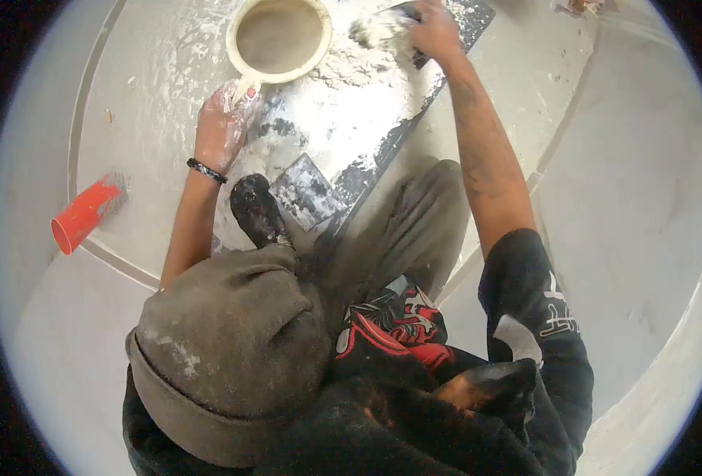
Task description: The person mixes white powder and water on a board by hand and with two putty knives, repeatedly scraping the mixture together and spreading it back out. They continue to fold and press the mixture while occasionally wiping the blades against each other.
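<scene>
My left hand (225, 119) is closed around the handle of a cream-coloured mug-like container (325, 36), which has a cloudy greyish liquid inside. White residue coats its fingers. At the far right of a dark, powder-smeared board (402, 136), my right hand (436, 33) grips a plaster-covered tool whose kind I cannot make out. The tool touches a heap of wet white plaster (359, 63) beside the container. Closer to my body, a flat square dark blade (308, 190) smeared with white lies on the board.
An orange-red tube (86, 214) lies on the tiled floor (152, 95) at left. My dark shoe (255, 208) and bent knee (434, 198) are by the board's near end. White splashes mark the tiles. A small pale item (577, 6) sits at the top right.
</scene>
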`<state>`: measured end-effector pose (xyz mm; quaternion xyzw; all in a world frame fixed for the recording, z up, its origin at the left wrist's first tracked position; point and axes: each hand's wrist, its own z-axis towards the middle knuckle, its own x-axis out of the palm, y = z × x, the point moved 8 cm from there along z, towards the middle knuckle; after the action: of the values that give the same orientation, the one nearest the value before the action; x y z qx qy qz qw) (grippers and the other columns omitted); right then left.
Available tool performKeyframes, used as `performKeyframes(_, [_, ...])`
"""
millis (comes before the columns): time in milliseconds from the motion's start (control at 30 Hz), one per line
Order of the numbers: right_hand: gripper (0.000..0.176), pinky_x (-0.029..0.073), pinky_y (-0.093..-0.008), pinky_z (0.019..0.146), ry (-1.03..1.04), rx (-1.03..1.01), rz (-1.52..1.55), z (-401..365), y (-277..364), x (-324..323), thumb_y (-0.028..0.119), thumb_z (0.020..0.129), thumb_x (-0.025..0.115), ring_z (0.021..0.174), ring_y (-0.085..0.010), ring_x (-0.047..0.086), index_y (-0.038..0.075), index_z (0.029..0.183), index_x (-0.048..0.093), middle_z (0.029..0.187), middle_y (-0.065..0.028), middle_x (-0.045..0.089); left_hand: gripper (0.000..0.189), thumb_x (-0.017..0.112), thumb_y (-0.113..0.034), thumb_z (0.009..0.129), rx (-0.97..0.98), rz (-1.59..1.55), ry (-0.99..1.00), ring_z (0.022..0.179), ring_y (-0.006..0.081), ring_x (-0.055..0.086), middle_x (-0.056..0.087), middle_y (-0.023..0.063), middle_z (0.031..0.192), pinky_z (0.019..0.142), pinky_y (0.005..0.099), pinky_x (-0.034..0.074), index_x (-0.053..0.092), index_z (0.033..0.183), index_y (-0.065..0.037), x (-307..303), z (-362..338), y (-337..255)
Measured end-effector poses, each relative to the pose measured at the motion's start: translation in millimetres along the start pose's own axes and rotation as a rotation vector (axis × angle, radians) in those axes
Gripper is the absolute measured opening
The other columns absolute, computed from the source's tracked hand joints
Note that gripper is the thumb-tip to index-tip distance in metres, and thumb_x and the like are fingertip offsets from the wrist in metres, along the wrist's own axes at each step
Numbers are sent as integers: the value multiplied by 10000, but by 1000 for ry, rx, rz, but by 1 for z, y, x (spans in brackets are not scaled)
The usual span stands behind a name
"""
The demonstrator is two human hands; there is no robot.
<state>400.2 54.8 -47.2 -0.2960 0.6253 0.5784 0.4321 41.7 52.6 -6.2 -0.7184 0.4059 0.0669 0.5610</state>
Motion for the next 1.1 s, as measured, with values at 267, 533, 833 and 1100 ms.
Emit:
performKeyframes(267, [440, 438, -386, 883, -216, 428, -61, -43, -137, -30, 232, 685, 659, 996, -334, 578, 16, 1064, 596, 1091, -184, 594, 280, 549, -242, 887, 210, 167, -157, 603, 128, 504, 551, 45, 667, 559, 295, 416, 604, 925, 30, -4, 4, 9])
performKeyframes(533, [539, 418, -386, 918, -165, 602, 62, -68, -160, -2, 260, 663, 682, 1041, -349, 552, -18, 1107, 560, 1063, -218, 594, 363, 564, -298, 872, 11, -18, -66, 803, 304, 591, 620, 203, 868, 738, 374, 451, 599, 978, 48, 0, 8, 15])
performKeyframes(833, [513, 415, -390, 925, -179, 670, 56, -80, -145, 8, 202, 677, 644, 1036, -360, 556, -25, 1125, 542, 1066, -228, 590, 296, 569, -237, 875, 81, -99, 2, 766, 289, 594, 622, 183, 865, 700, 365, 462, 608, 992, 32, 2, 5, 9])
performKeyframes(1100, [412, 429, -373, 904, -339, 647, 125, -95, -96, 5, 178, 676, 650, 1016, -346, 562, -3, 1043, 603, 1079, -171, 587, 324, 542, -285, 889, -39, -23, -3, 635, 237, 552, 591, 149, 734, 609, 335, 440, 610, 925, 29, -6, 3, 13])
